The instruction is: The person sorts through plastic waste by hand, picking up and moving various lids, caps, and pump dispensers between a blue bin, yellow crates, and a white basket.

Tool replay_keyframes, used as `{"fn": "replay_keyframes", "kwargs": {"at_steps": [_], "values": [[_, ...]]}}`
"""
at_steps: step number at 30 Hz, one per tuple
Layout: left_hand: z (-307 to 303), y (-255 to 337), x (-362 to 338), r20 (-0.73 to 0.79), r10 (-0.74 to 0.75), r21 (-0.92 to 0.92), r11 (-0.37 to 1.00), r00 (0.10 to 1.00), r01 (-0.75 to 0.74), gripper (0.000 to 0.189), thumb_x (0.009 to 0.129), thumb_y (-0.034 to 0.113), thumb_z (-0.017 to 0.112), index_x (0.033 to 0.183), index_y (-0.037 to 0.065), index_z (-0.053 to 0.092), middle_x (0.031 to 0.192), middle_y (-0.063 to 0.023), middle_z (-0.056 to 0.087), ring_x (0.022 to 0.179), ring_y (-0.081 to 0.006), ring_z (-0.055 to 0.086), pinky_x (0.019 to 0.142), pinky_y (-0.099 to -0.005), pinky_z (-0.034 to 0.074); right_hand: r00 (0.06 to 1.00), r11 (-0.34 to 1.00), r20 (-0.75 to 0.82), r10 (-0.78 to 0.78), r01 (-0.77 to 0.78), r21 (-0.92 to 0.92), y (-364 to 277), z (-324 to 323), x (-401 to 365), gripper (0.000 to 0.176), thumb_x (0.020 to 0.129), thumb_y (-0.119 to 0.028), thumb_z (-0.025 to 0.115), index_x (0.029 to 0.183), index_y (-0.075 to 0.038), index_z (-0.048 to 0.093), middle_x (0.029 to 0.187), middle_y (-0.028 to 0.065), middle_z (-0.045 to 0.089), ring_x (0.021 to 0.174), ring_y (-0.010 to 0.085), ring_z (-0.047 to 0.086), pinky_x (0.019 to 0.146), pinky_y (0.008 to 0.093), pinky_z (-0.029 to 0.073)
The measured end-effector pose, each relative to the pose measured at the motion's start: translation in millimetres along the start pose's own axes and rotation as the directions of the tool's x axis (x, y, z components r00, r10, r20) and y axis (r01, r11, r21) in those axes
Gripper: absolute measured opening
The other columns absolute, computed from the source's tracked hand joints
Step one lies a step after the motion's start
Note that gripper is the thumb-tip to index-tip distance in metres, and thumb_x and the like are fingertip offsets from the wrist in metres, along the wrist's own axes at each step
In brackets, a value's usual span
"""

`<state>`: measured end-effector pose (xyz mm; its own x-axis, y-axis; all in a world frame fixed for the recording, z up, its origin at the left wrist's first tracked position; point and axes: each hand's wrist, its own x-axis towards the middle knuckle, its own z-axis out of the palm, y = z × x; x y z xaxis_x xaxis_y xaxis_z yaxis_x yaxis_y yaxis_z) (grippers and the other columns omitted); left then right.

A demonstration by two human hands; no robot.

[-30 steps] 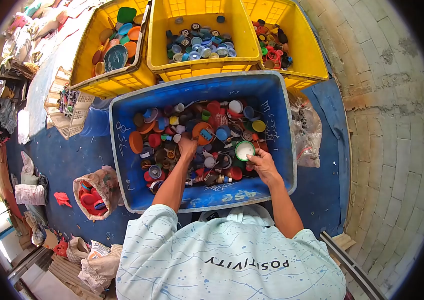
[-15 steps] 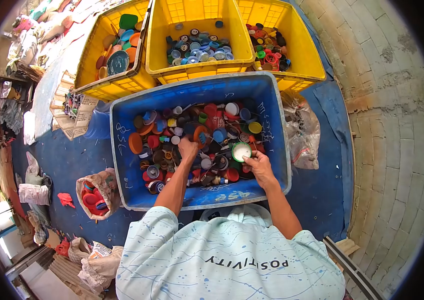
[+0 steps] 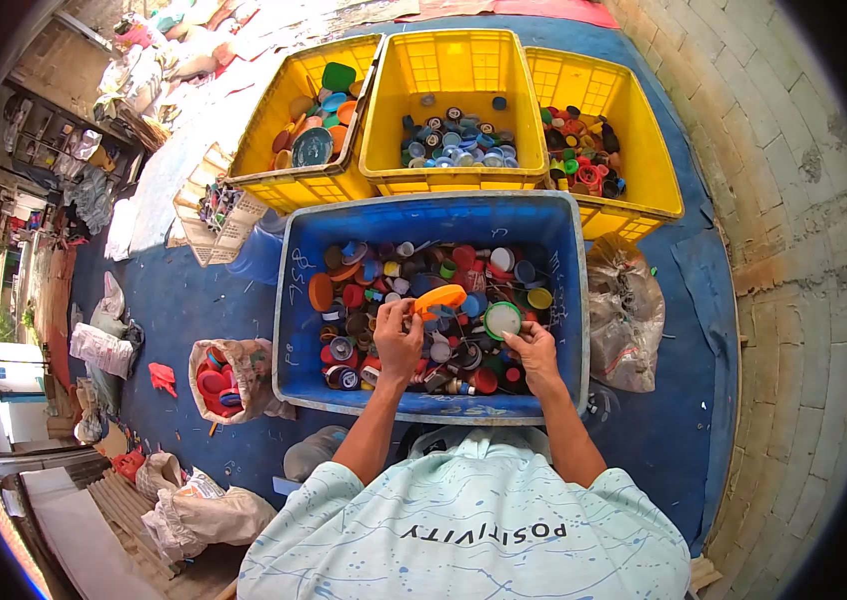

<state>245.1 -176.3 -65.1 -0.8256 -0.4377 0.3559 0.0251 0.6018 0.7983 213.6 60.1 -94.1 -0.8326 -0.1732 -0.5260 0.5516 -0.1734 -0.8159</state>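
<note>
An orange lid is tilted up in my left hand, whose fingers are closed on its left edge. My right hand pinches the lower rim of a round lid with a green edge and a whitish middle. Both lids are held above a blue crate full of mixed plastic caps and lids. Red, black, white, blue and yellow caps lie under and around my hands.
Beyond the blue crate stand a yellow crate with large lids, a middle yellow crate with blue and clear caps, and a right yellow crate. A sack holds red lids. A plastic bag lies right, near the block wall.
My left hand has lifted the orange lid up out of the pile. My right hand still holds the green-rimmed lid. The camera view has shifted, so the crates appear lower and further right.
</note>
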Motion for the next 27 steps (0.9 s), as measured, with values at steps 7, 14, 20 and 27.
{"fn": "replay_keyframes", "kwargs": {"at_steps": [7,14,20,27], "values": [[-0.1,4.3,-17.9,-0.111,-0.160,0.043,0.985,0.981,0.165,0.014,0.085,0.002,0.062,0.097,-0.002,0.057,0.095,-0.0106,0.056,0.077,-0.0186,0.061,0.064,-0.0274,0.053,0.994,0.999,0.104,0.029,-0.030,0.011,-0.6,-2.5,2.8,0.029,0.081,-0.014,0.073,0.104,-0.006,0.058,0.089,0.0021,0.068,0.074,0.0091,0.064,0.064,0.0219,0.047],[-5.3,-11.3,-45.5,0.109,-0.771,-0.688,0.397,0.627,0.607,0.022,0.092,0.017,0.062,0.105,0.005,0.050,0.095,-0.0066,0.064,0.081,-0.0141,0.065,0.070,-0.0295,0.057,0.978,0.988,0.161,0.132,-0.142,0.054,-5.0,9.2,-0.7,0.025,0.083,-0.014,0.071,0.103,-0.008,0.058,0.087,0.0005,0.067,0.074,0.0104,0.064,0.066,0.0250,0.047],[-56.0,-2.2,-39.3,0.410,-0.756,-0.816,-0.053,0.511,0.576,0.022,0.091,0.018,0.061,0.109,0.007,0.053,0.102,-0.0065,0.065,0.092,-0.0183,0.066,0.079,-0.0381,0.055,0.934,0.956,0.278,0.223,-0.265,0.123,2.6,50.9,7.8,0.021,0.084,-0.014,0.068,0.102,-0.011,0.058,0.088,0.0009,0.067,0.074,0.0117,0.064,0.067,0.0281,0.047],[-119.5,-47.6,23.0,0.511,-0.688,-0.822,-0.217,0.514,0.527,0.019,0.091,0.014,0.060,0.108,0.007,0.055,0.101,-0.0058,0.066,0.094,-0.0177,0.065,0.083,-0.0358,0.054,0.912,0.927,0.331,0.243,-0.320,0.198,-3.9,157.6,12.9,0.017,0.087,-0.014,0.065,0.102,-0.011,0.059,0.087,0.0032,0.068,0.078,0.0130,0.065,0.070,0.0297,0.046]]}}
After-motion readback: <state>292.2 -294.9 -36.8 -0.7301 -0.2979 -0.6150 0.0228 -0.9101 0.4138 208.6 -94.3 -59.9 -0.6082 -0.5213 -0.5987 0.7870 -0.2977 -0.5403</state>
